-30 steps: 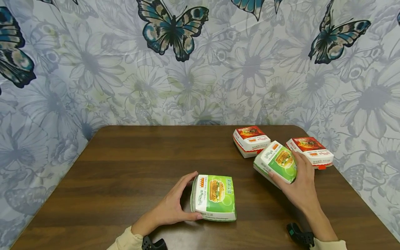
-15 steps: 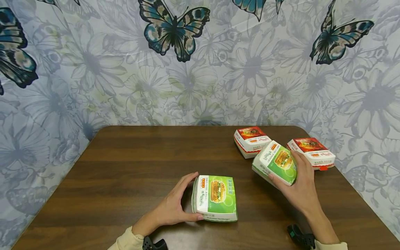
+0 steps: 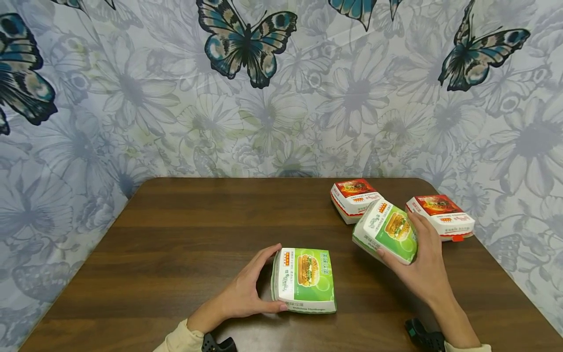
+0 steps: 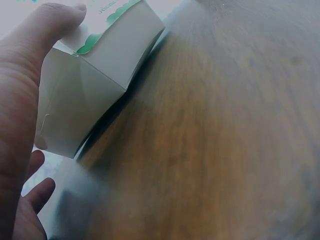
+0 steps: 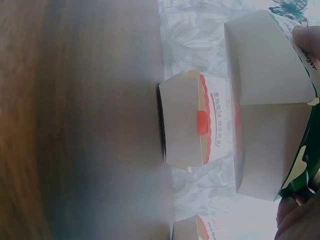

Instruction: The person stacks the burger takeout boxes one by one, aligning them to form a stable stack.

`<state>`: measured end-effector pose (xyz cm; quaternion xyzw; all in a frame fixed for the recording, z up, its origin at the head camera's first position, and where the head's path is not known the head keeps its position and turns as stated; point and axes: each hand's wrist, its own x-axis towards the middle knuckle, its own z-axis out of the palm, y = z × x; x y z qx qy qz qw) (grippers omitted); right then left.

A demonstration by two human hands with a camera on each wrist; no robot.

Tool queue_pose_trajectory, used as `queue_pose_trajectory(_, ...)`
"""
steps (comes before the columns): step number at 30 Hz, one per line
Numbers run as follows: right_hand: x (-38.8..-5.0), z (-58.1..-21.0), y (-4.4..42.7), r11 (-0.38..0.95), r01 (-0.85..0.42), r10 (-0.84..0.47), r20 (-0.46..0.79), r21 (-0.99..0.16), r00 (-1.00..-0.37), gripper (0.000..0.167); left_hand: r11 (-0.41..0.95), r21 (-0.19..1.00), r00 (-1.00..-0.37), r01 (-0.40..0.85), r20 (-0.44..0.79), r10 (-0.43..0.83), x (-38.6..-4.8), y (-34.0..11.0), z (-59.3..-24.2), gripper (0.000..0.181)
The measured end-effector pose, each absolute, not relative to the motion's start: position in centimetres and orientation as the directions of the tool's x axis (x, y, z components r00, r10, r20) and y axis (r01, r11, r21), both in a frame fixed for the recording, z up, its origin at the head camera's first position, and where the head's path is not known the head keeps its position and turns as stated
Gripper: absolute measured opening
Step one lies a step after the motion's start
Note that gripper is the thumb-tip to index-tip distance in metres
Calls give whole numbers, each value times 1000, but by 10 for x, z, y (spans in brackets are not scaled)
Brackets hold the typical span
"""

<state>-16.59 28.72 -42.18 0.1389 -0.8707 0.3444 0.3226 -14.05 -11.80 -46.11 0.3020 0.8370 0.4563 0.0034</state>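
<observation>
My left hand (image 3: 244, 293) holds a green-and-white burger box (image 3: 314, 274) at the front middle of the table, thumb at its near side and index finger at its far left corner. In the left wrist view the thumb lies over the lid edge of this box (image 4: 82, 100); two other fingertips stand apart from it. My right hand (image 3: 424, 264) grips a second green-and-white burger box (image 3: 387, 227), tilted and held above the table. The right wrist view shows this box (image 5: 270, 105) raised off the tabletop, with the thumb on its lid; its contents are hidden.
Two red-and-white burger boxes stand behind the raised one: one (image 3: 356, 193) at the back, partly covered, and one (image 3: 444, 220) near the right table edge. A brown wooden table (image 3: 176, 220) meets a butterfly-patterned cloth (image 3: 308, 98) behind.
The box in my right hand has shifted slightly left and toward me, away from the red boxes. My left hand and its box look unmoved; the whole view drifts a little.
</observation>
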Motion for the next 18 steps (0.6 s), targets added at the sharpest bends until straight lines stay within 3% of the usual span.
queue_pose_trajectory(18,-162,-419,280,712,-504,-71,664,-489,-745,109,411,763,-819,499,260,512,-140,-118,-461,113)
